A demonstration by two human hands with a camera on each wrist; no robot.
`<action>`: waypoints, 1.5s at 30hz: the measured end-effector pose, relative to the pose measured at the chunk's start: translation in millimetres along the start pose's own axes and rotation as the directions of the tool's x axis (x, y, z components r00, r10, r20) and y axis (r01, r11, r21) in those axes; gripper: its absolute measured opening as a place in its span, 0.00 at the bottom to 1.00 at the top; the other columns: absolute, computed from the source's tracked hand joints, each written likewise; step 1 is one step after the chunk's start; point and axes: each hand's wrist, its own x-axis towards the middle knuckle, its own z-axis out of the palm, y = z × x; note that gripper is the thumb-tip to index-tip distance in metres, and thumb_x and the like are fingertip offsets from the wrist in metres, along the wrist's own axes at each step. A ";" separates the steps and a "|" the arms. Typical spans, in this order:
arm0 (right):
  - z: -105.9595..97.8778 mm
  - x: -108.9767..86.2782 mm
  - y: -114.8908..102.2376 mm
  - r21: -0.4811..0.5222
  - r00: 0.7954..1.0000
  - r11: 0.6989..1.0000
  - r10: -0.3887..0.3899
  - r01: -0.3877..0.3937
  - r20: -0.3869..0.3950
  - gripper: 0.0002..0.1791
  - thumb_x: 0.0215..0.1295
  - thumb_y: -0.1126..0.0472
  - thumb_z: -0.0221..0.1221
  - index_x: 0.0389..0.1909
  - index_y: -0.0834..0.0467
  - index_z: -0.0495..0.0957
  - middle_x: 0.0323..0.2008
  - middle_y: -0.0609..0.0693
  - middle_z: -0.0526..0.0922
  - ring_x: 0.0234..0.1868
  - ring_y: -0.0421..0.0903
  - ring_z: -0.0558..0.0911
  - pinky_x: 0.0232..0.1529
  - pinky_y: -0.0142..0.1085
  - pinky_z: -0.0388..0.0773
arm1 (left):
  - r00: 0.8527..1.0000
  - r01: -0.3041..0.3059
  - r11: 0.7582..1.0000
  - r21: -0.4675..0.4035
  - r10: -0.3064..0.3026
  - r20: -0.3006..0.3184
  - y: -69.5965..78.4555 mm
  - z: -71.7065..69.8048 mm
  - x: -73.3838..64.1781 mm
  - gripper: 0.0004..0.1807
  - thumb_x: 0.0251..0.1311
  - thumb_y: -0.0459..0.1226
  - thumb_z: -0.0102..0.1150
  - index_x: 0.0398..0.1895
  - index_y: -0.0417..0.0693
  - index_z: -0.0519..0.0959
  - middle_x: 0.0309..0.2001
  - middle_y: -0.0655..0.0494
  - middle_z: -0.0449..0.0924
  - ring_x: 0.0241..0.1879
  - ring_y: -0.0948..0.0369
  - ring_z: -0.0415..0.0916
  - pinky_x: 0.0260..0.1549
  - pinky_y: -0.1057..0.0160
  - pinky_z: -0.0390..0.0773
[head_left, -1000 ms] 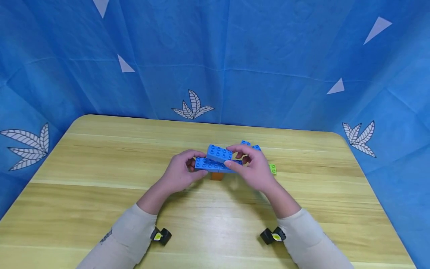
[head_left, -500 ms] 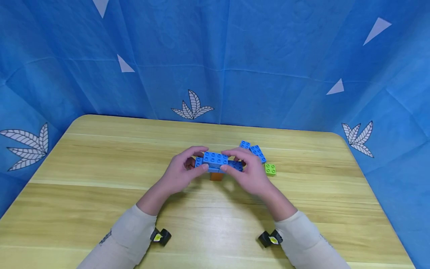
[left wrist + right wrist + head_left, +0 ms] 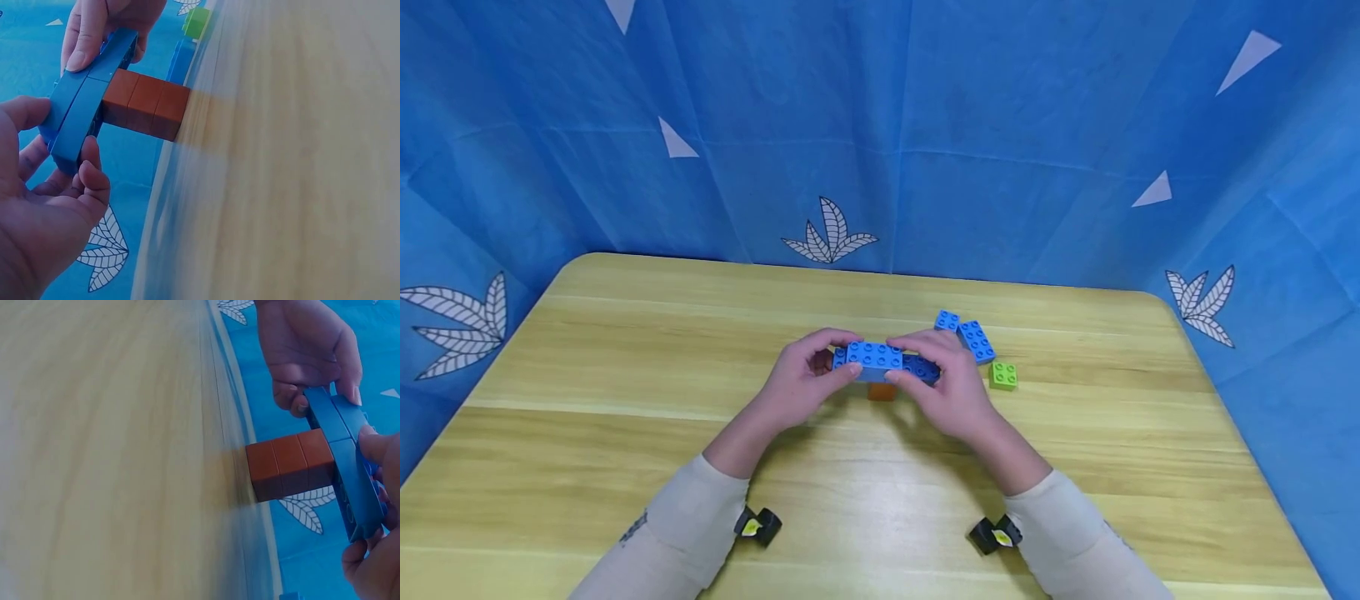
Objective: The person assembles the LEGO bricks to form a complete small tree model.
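Observation:
A stack of toy building bricks stands on the table, its column made of several brown bricks. Across the column's top lies a row of two blue bricks, end to end. One more blue brick sits over their seam, studs up. My left hand pinches its left end, thumb in front, with other fingers curled under the row's left end in the left wrist view. From the opposite side my right hand pinches the upper brick's right end between thumb and fingers.
Behind my right hand lie a small blue brick and a longer blue brick. A green brick is to their front right. The wooden table ends at a blue patterned cloth.
The upper blue brick has gone from tilted in the right hand to level on the row, shifting slightly left. My left hand has taken hold of its left end.

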 end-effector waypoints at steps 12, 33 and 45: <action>5.5 -5.5 -3.3 -0.048 1.000 0.999 0.022 -0.023 -0.016 0.21 0.64 0.55 0.68 0.57 0.55 0.82 0.53 0.45 0.80 0.55 0.48 0.71 0.52 0.48 0.67 | 1.000 -0.029 0.998 0.049 0.029 -0.002 0.0 -2.7 0.7 0.16 0.65 0.34 0.65 0.56 0.43 0.81 0.44 0.51 0.78 0.34 0.53 0.71 0.31 0.64 0.73; -34.5 -49.8 28.8 -0.046 0.792 0.803 0.573 -0.594 -0.210 0.17 0.59 0.64 0.71 0.46 0.63 0.78 0.44 0.56 0.79 0.43 0.50 0.81 0.42 0.42 0.79 | 1.000 -0.010 0.999 0.050 0.010 -0.007 -5.2 -0.9 -0.7 0.20 0.66 0.37 0.65 0.59 0.43 0.79 0.48 0.52 0.78 0.36 0.52 0.70 0.33 0.62 0.72; -31.5 -34.3 40.5 -0.118 0.833 0.866 0.420 -0.487 -0.360 0.20 0.55 0.63 0.74 0.49 0.62 0.80 0.44 0.56 0.77 0.29 0.47 0.77 0.30 0.35 0.73 | 1.000 -0.017 0.999 0.031 0.017 0.000 -2.5 -0.9 -0.5 0.19 0.66 0.36 0.65 0.59 0.41 0.79 0.49 0.51 0.79 0.36 0.52 0.71 0.33 0.63 0.72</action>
